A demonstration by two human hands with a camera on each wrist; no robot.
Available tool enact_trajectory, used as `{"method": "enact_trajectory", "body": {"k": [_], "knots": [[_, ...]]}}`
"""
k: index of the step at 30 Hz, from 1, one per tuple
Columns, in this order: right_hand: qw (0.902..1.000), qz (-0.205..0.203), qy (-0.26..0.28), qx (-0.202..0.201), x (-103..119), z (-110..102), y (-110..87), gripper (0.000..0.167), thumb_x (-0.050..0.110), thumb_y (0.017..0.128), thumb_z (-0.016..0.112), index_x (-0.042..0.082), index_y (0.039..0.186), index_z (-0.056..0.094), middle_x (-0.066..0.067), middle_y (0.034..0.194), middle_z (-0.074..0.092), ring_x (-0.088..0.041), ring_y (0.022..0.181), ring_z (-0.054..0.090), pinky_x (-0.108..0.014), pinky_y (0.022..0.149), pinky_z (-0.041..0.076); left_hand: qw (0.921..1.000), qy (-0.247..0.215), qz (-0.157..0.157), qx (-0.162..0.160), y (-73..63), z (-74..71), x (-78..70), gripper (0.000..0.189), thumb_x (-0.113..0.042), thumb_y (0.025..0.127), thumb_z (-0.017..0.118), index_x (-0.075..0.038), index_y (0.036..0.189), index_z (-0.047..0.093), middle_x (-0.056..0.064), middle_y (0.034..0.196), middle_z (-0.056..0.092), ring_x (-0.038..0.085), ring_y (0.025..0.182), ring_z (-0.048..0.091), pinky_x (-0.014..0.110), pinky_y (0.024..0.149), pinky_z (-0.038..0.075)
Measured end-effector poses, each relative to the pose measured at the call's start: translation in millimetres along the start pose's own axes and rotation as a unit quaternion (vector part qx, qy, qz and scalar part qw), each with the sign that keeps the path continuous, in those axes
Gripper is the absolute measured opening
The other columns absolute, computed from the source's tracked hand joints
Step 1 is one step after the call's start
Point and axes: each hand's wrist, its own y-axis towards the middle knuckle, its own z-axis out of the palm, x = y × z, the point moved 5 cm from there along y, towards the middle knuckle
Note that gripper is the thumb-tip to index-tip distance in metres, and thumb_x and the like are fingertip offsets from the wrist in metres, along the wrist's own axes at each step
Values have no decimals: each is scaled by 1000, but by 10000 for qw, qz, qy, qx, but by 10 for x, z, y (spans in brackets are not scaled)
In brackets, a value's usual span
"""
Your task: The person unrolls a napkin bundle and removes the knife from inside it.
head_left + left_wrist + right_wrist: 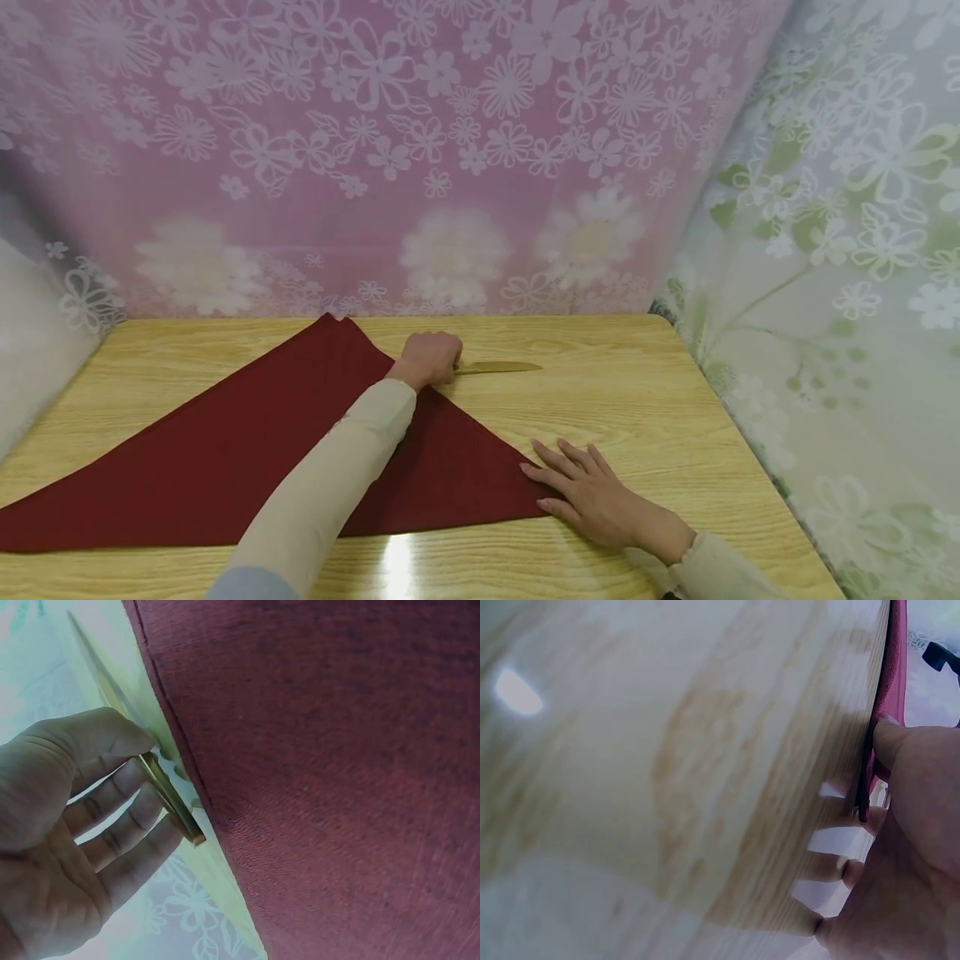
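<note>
A dark red cloth napkin [225, 450] lies folded in a large triangle on the wooden table. At its far right edge my left hand [431, 357] grips a gold table knife [498, 367], the blade pointing right. In the left wrist view, the thumb and fingers pinch the knife's gold handle [176, 799] alongside the napkin's stitched edge. My right hand [600, 500] rests with spread fingers over the napkin's right corner. From the right wrist, its thumb touches the napkin [891, 682] while the other fingertips meet the tabletop.
The light wood table [637, 400] has rounded far corners. Behind it hangs a pink flowered curtain [450, 150], and a pale flowered one [847, 250] closes off the right side. White fabric [33, 333] hangs at the left.
</note>
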Motion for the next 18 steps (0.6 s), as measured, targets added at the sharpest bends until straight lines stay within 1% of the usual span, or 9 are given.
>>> {"method": "enact_trajectory", "body": {"k": [4,6,9,12,13,15,18], "knots": [[10000,84,-6,37,-24,22,5,49,43,103,35,25,149,38,-5,158,18,-38,141,15,-70,103,10,9997,-93,-109,186,-2,-18,1,24,-16,92,61,-19,68,57,-3,66,54,12,57,43,30,54,36],[9999,106,-8,38,-22,14,6,49,43,103,36,25,148,38,-4,158,19,-38,141,15,-70,103,10,9994,-147,-153,265,4,-22,-1,25,-17,93,61,-19,68,58,-3,66,54,12,57,44,31,55,37],[10000,71,-6,25,3,-6,6,49,42,103,36,23,148,39,-6,157,20,-39,141,16,-71,102,10,9984,-242,-267,443,26,-17,25,30,-17,94,59,-19,65,54,-4,62,48,12,55,39,31,55,36],[10000,57,37,14,15,-10,6,48,41,103,38,23,148,40,-8,157,21,-41,140,17,-71,102,11,9964,-418,-389,634,59,0,72,33,-14,95,56,-19,63,50,-3,58,39,13,54,31,30,53,32],[10000,68,54,23,18,-10,5,48,41,103,38,23,148,40,-8,157,21,-41,140,17,-71,102,10,9956,-504,-417,675,61,-3,87,31,-13,95,54,-18,64,52,-2,59,39,13,55,30,30,53,32],[9999,89,79,26,18,-13,6,48,40,103,38,23,148,40,-7,157,21,-41,140,17,-71,102,10,9943,-659,-439,709,53,-14,112,25,-9,94,53,-18,72,60,-3,65,47,14,57,34,31,55,33],[9999,130,103,45,15,-15,6,48,40,103,38,23,148,40,-7,157,20,-40,140,16,-71,103,9,9934,-822,-419,686,24,-32,135,19,-7,94,54,-18,91,68,-3,83,57,14,65,44,31,58,36]]}}
